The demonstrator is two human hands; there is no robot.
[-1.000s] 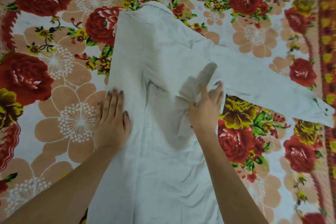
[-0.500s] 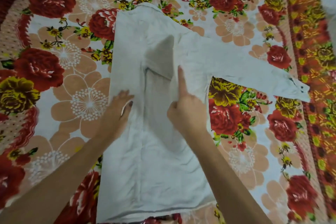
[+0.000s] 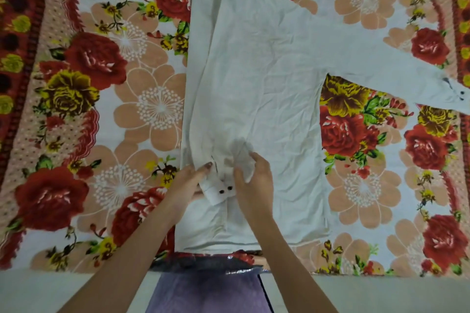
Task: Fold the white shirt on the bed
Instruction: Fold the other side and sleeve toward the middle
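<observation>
The shirt is lying flat in the middle of the floral bed, its long axis running from the collar at the far end to the hem by the bed's near edge. The left sleeve is already lying folded down the body, its cuff pointing toward the hem. The left hand is pressing fingertips on that cuff, gripping nothing, while the right hand is pinching a bunch of cloth beside it. The right sleeve is lying stretched out sideways, unfolded, and the body's crosswise folds are, I judge, still waiting.
</observation>
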